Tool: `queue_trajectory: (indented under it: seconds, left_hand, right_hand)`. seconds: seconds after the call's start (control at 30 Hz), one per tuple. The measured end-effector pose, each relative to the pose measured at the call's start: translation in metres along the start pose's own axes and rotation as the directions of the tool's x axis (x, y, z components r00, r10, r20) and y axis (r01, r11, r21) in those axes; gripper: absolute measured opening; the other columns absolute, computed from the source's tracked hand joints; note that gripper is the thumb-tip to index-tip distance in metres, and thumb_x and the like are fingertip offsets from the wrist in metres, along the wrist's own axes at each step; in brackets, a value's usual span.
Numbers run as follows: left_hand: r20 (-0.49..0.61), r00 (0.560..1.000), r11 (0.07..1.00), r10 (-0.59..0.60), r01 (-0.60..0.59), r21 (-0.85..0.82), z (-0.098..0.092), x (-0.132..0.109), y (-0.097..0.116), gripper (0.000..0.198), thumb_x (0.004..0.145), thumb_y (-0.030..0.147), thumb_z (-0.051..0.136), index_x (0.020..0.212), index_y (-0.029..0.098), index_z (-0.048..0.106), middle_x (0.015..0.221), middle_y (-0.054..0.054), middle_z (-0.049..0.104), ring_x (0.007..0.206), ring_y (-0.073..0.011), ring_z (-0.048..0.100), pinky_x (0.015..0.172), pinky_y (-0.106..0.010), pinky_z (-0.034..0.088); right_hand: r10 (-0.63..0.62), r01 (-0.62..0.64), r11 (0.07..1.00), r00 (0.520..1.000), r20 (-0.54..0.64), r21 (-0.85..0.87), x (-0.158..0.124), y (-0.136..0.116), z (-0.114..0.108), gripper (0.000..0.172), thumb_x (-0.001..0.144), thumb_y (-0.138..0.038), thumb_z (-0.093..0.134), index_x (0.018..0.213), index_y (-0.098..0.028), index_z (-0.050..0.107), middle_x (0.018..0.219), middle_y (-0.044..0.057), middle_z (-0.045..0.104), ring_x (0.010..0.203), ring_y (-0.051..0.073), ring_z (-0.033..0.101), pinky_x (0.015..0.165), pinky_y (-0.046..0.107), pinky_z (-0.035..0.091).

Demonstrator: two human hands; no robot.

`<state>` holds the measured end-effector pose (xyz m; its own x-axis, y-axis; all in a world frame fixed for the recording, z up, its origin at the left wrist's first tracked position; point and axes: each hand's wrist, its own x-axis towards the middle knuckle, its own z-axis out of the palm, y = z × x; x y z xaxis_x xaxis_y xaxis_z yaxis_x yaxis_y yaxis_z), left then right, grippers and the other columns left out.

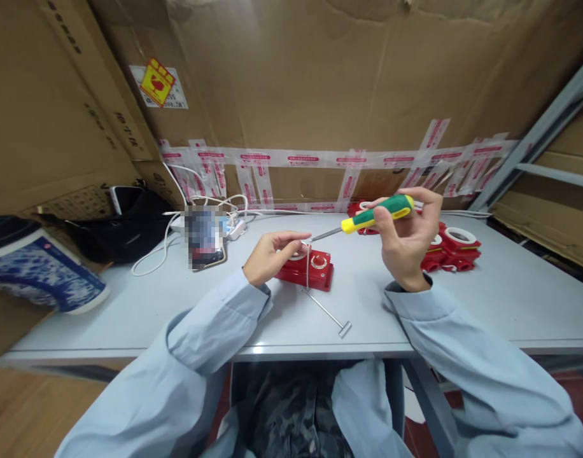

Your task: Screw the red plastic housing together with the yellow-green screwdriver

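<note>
A red box (305,277) with a round red part in a pale ring lies on the table. My left hand (272,254) rests over its left end, thumb and fingers pinched by the upper edge; what they pinch is too small to make out. In my right hand (408,245) is a screwdriver (377,215) with a green and yellow handle. Its shaft points left, the tip close to my left fingertips. A thin white cord (308,270) runs down across the box. Just in front lies a small metal hammer (327,310), its head toward the table edge.
More red housings with white rings (461,238) stand at the right, partly behind my right hand. Left are a phone (208,245), white cables (165,254), a black bag (124,232) and a blue-and-white cup (43,267). Cardboard (310,83) walls the back; a metal frame (540,121) rises right.
</note>
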<state>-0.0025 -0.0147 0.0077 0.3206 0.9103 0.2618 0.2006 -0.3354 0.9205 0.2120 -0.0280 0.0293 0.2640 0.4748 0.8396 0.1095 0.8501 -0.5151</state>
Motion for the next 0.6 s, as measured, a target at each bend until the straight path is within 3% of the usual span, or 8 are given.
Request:
queue_trajectory:
  seconds: [0.1,0.17,0.23,0.33,0.4,0.47,0.6]
  left_hand:
    - [-0.002,0.982,0.929,0.191,-0.180,0.324,-0.007,0.001,-0.004,0.043,0.081,0.029,0.055,0.122,0.017,0.060,0.109,-0.010,0.068,0.102,-0.0233,0.062,0.093,-0.040,0.047]
    - [0.175,0.949,0.836,0.263,-0.315,0.449,-0.013,0.003,-0.009,0.052,0.076,0.024,0.059,0.127,0.020,0.054,0.128,-0.011,0.056,0.121,-0.0259,0.050,0.103,-0.043,0.039]
    - [0.376,0.899,0.796,0.224,-0.392,0.462,-0.019,0.006,-0.015,0.057,0.074,0.022,0.060,0.130,0.020,0.051,0.138,-0.013,0.046,0.128,-0.0270,0.043,0.107,-0.044,0.034]
    - [0.474,0.861,0.762,0.183,-0.429,0.485,-0.026,0.011,-0.022,0.052,0.077,0.022,0.058,0.129,0.021,0.052,0.134,-0.012,0.046,0.124,-0.0255,0.046,0.106,-0.041,0.036]
    - [0.452,0.871,0.724,0.190,-0.435,0.535,-0.030,0.013,-0.024,0.047,0.081,0.029,0.059,0.127,0.022,0.055,0.123,-0.011,0.053,0.115,-0.0252,0.051,0.102,-0.041,0.039]
    - [0.381,0.908,0.676,0.174,-0.391,0.625,-0.032,0.015,-0.025,0.046,0.082,0.040,0.059,0.126,0.024,0.057,0.112,-0.010,0.055,0.105,-0.0255,0.055,0.097,-0.042,0.042]
    - [0.066,0.992,0.579,0.111,-0.118,0.807,-0.025,0.014,-0.025,0.048,0.084,0.055,0.053,0.123,0.028,0.060,0.105,-0.009,0.052,0.092,-0.0253,0.058,0.087,-0.041,0.046]
  right_hand:
    - [0.118,-0.118,0.993,0.992,-0.039,0.004,0.006,0.005,-0.005,0.034,0.078,-0.033,0.068,0.102,-0.028,0.044,0.083,0.000,0.065,0.083,0.021,0.068,0.071,0.042,0.059]
    - [0.167,-0.167,0.986,0.985,-0.051,-0.006,0.009,0.008,-0.008,0.034,0.078,-0.036,0.067,0.102,-0.029,0.045,0.084,0.000,0.065,0.083,0.022,0.068,0.068,0.041,0.059]
    - [0.194,-0.195,0.981,0.979,-0.056,-0.016,0.011,0.011,-0.010,0.033,0.078,-0.038,0.067,0.101,-0.030,0.045,0.083,0.000,0.064,0.084,0.022,0.068,0.065,0.039,0.060]
    - [0.215,-0.216,0.976,0.975,-0.054,-0.012,0.013,0.012,-0.011,0.033,0.077,-0.039,0.068,0.100,-0.030,0.045,0.083,0.000,0.064,0.083,0.021,0.069,0.062,0.037,0.060]
    - [0.218,-0.218,0.976,0.975,-0.051,0.001,0.013,0.012,-0.011,0.034,0.076,-0.039,0.068,0.100,-0.030,0.046,0.083,0.000,0.064,0.083,0.021,0.069,0.061,0.036,0.060]
    - [0.225,-0.225,0.974,0.973,-0.046,0.016,0.014,0.014,-0.011,0.035,0.075,-0.039,0.070,0.099,-0.030,0.046,0.083,-0.001,0.064,0.082,0.020,0.069,0.062,0.035,0.060]
    - [0.311,-0.309,0.950,0.950,-0.035,0.053,0.012,0.024,-0.011,0.042,0.070,-0.043,0.073,0.098,-0.029,0.045,0.081,-0.004,0.062,0.080,0.017,0.069,0.065,0.034,0.060]
